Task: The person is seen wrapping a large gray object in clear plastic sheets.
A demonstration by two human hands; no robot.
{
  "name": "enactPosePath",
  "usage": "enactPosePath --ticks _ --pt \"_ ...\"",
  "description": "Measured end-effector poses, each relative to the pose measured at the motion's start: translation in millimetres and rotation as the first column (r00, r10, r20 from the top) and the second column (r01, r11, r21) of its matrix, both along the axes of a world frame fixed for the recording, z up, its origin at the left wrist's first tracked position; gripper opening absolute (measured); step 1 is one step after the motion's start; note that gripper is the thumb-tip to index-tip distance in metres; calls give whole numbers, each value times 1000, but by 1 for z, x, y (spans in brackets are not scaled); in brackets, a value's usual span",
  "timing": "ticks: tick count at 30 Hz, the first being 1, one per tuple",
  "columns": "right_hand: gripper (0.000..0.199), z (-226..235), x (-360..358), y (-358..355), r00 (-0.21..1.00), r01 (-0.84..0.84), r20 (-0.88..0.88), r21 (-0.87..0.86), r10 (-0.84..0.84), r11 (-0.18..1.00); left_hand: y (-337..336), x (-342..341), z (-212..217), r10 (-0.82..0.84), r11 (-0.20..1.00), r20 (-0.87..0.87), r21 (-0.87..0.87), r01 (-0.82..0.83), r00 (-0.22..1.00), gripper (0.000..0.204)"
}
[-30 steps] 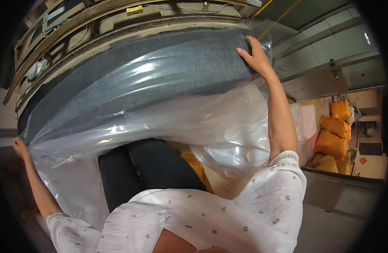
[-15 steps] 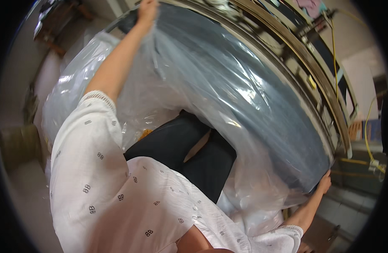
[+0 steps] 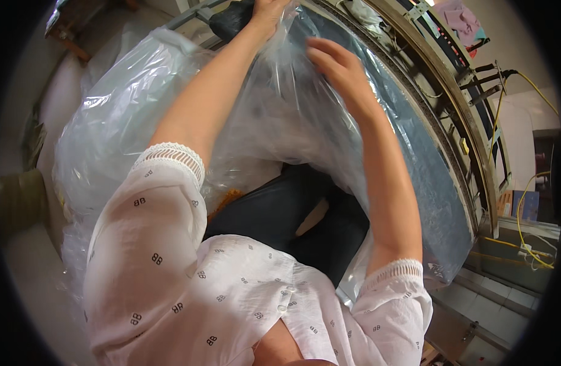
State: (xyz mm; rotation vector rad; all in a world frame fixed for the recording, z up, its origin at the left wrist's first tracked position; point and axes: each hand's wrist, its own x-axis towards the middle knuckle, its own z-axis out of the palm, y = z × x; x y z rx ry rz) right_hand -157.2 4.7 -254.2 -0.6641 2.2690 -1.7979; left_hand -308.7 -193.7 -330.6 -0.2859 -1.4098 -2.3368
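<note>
Over dark surface [image 3: 436,210] — clear plastic film [image 3: 280,104] in left hand [image 3: 269,17].

At right are pink cloth [image 3: 460,23] and a blue box [image 3: 531,206].

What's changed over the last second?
The right hand has left the right end of the dark surface and moved left, close to the left hand; touching the film is unclear. The camera view has turned. Unchanged: the left hand at the left end, gripping the clear plastic film.
</note>
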Motion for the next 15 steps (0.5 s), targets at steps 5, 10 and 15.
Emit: enactPosePath --ticks 5,10,15 --pt "29 -22 -28 -58 868 243 -496 387 -22 889 -11 -15 -17 48 998 58 -39 -46 997 7" --pt "17 -7 -11 -23 851 188 522 -218 -49 958 11 1 -4 464 768 -97 -450 -455 880 19" --pt "36 -3 84 27 823 -478 508 374 256 795 28 15 12 479 710 -72 -555 -435 875 19"
